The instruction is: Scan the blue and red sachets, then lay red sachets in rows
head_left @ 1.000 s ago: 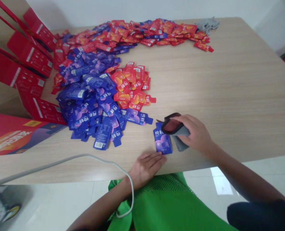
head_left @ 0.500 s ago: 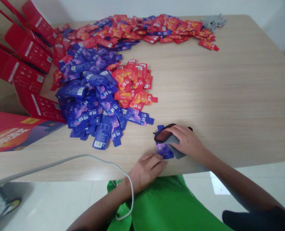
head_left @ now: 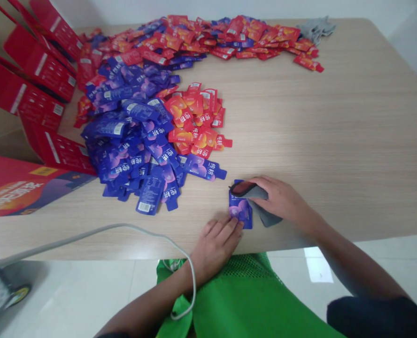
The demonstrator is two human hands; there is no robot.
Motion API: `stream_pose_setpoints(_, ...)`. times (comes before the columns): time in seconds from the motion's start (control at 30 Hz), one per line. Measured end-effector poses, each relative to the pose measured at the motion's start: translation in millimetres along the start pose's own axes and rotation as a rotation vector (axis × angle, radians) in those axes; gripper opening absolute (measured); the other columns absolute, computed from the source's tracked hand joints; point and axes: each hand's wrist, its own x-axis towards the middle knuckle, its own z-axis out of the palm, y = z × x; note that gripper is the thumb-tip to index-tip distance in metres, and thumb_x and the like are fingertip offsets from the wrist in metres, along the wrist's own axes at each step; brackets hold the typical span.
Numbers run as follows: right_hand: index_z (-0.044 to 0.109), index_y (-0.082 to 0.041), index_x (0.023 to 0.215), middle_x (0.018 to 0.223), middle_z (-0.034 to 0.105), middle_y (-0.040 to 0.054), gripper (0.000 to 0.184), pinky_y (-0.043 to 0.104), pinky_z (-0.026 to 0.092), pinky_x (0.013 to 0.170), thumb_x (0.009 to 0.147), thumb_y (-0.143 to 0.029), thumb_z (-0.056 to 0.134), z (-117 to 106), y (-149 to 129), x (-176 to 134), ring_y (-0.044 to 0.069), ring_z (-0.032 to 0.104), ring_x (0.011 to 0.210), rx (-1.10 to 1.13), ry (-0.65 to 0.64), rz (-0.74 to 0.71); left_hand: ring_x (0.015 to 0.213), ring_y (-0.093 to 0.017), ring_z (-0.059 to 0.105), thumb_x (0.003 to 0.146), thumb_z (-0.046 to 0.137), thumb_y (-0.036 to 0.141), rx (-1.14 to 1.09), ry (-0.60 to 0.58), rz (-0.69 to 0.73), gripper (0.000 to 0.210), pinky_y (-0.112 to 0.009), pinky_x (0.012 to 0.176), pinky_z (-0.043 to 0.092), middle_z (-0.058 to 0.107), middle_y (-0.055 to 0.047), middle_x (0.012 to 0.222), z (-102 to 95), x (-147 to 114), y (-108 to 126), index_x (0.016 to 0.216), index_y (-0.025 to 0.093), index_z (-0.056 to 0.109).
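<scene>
On the table near its front edge lies a blue-purple pouch (head_left: 241,209) with its spout end pointing away from me. My left hand (head_left: 217,241) lies over the table edge, fingertips pressing down on the pouch's near left corner; its thumb is hidden. My right hand (head_left: 281,199) grips a folded grey cloth (head_left: 266,216) with a dark border and reddish inside, held over the upper part of the pouch. To the left, a heap of blue pouches (head_left: 124,155) spreads out, with a smaller pile of red-orange pouches (head_left: 194,119) beside it.
More mixed pouches (head_left: 194,40) run along the back edge, ending near a crumpled grey cloth (head_left: 316,30). Open red boxes (head_left: 39,63) stand at the left, with a larger printed box (head_left: 21,188) in front. A pale cable (head_left: 124,226) crosses to my left wrist.
My right hand has shifted slightly right with the grey cloth, uncovering more of the pouch. My left fingertips now lie further onto the pouch's corner. The view has tilted a little.
</scene>
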Motion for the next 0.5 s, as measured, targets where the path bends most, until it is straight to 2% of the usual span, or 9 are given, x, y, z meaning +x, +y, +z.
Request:
stream_pose_setpoints(0.07, 0.061, -0.025, 0.136, 0.125, 0.074, 0.0108, 0.044, 0.052, 0.057, 0.101, 0.091, -0.025, 0.067, -8.0, -3.8, 0.2, 0.032, 0.069, 0.116, -0.01, 0.124, 0.003, 0.132, -0.024, 0.061, 0.106, 0.062, 0.029, 0.005, 0.01, -0.007, 0.036, -0.039, 0.105, 0.044, 0.073, -0.004, 0.139, 0.6, -0.4, 0.8, 0.141, 0.018, 0.064)
stream_pose_setpoints(0.13, 0.06, -0.024, 0.138, 0.126, 0.073, 0.012, 0.048, 0.051, 0.056, 0.101, 0.09, -0.022, 0.066, -7.6, -12.2, -4.1, 0.032, 0.068, 0.116, -0.013, 0.214, -0.054, 0.13, -0.024, 0.063, 0.106, 0.063, 0.03, 0.003, 0.034, -0.014, 0.034, -0.039, 0.104, 0.044, 0.074, -0.005, 0.136, 1.6, -0.6, 1.2, 0.138, 0.019, 0.066)
stream_pose_setpoints(0.2, 0.061, -0.024, 0.138, 0.125, 0.074, 0.011, 0.049, 0.047, 0.056, 0.1, 0.089, -0.021, 0.065, 2.3, -21.5, -11.5, 0.03, 0.068, 0.114, -0.01, 0.155, -0.219, 0.119, -0.022, 0.067, 0.104, 0.066, 0.029, -0.015, 0.053, -0.031, 0.025, -0.039, 0.102, 0.045, 0.077, -0.003, 0.125, 2.8, -1.2, 1.0, 0.127, 0.023, 0.072)
stream_pose_setpoints(0.3, 0.064, -0.023, 0.134, 0.119, 0.075, 0.0087, 0.042, 0.044, 0.055, 0.099, 0.092, -0.022, 0.065, 24.1, -26.9, -19.5, 0.027, 0.068, 0.108, -0.009, -0.036, -0.432, 0.102, -0.022, 0.069, 0.1, 0.071, 0.026, -0.052, 0.069, -0.059, 0.008, -0.041, 0.1, 0.046, 0.078, -0.001, 0.106, 4.3, -2.6, 0.0, 0.105, 0.029, 0.076)
stream_pose_setpoints(0.37, 0.065, -0.022, 0.132, 0.118, 0.075, 0.0086, 0.04, 0.044, 0.054, 0.099, 0.093, -0.023, 0.067, 33.2, -22.5, -17.6, 0.027, 0.067, 0.109, -0.028, -0.082, -0.432, 0.105, -0.022, 0.069, 0.101, 0.07, 0.027, -0.065, 0.051, -0.064, 0.01, -0.042, 0.103, 0.046, 0.078, 0.0, 0.112, 4.8, -3.3, -0.5, 0.108, 0.028, 0.076)
stream_pose_setpoints(0.5, 0.066, -0.02, 0.132, 0.12, 0.073, 0.0112, 0.043, 0.046, 0.053, 0.097, 0.089, -0.023, 0.073, 33.3, -5.3, 6.9, 0.03, 0.066, 0.11, -0.129, -0.049, -0.364, 0.124, -0.022, 0.065, 0.105, 0.063, 0.028, -0.049, 0.013, -0.042, 0.029, -0.04, 0.109, 0.044, 0.075, -0.003, 0.132, 5.5, -3.2, -0.7, 0.133, 0.021, 0.068)
